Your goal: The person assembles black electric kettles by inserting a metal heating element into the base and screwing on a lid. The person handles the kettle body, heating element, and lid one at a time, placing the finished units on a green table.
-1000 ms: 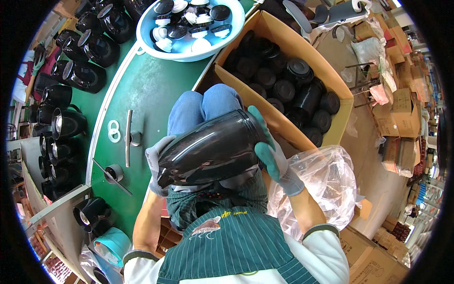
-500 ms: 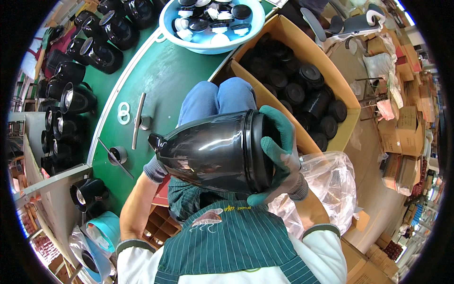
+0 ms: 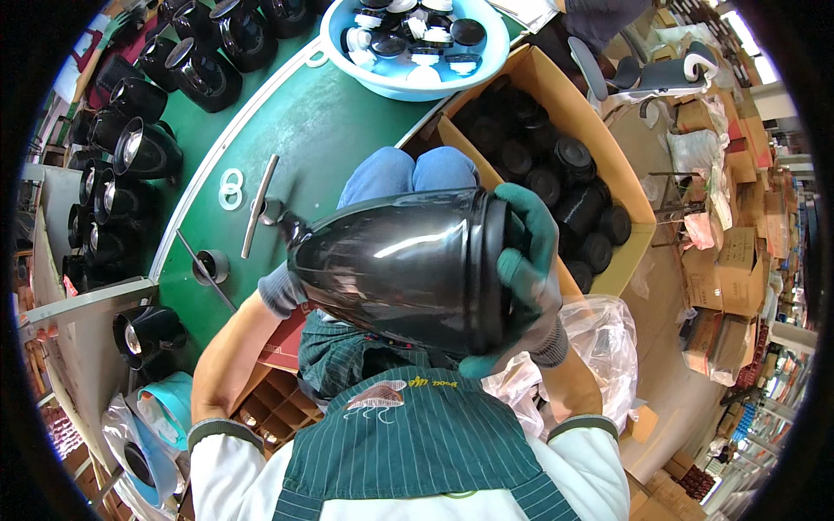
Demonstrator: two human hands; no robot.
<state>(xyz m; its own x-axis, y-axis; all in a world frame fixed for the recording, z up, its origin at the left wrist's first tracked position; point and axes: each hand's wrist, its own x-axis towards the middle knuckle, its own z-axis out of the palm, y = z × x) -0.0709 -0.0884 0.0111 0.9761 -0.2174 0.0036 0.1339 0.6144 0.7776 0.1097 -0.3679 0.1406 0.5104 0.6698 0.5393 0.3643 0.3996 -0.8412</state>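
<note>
A glossy black thermos jug [image 3: 391, 265] lies sideways across my lap, its narrow spout end to the left and its wide base to the right. My right hand [image 3: 532, 278], in a green and grey glove, wraps the black base cap [image 3: 493, 273] with thumb and fingers apart around its rim; the fingers are a little blurred. At the narrow end, my left hand [image 3: 281, 293] goes behind the jug and supports it. Only its grey glove cuff and wrist side show; the jug hides the fingers.
A green table [image 3: 287, 122] carries metal bars, white rings [image 3: 230, 188] and several black jugs [image 3: 204, 74]. Behind stands a blue basin [image 3: 408, 85] of black and white lids. An open carton [image 3: 621, 148] of black caps is at right, above a clear plastic bag [image 3: 604, 339].
The jug has shifted slightly right and its spout end now sits further from the left edge. My right fingers have moved on the base cap. The view has tilted a little.
</note>
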